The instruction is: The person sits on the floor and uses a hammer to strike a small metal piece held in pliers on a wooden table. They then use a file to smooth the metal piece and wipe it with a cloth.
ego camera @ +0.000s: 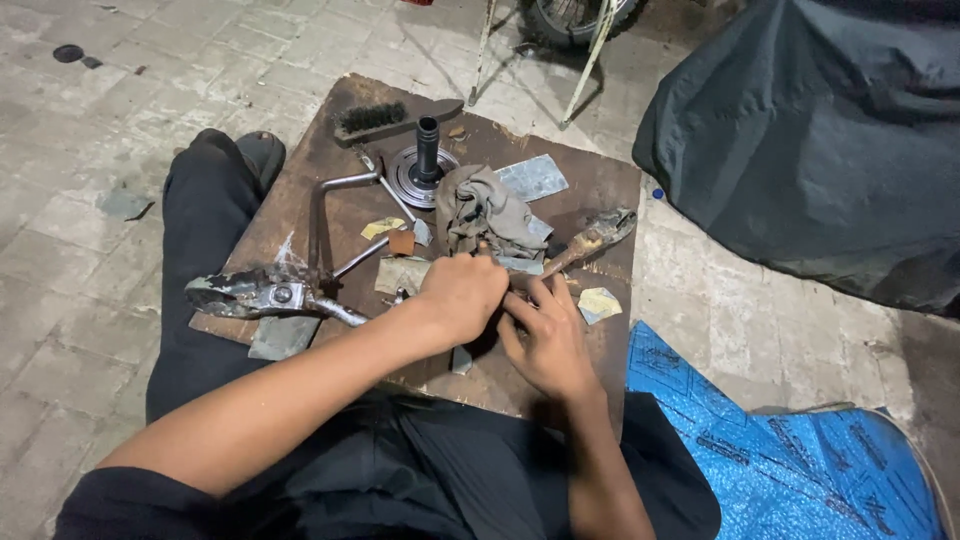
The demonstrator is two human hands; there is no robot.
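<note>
Dark trousers; wooden board; paved floor.

Dim, even overhead light; soft shadows, slight blur throughout.

board on the lap, brush at its far edge, flanged shaft just before it, rag right of shaft, pliers at left edge
</note>
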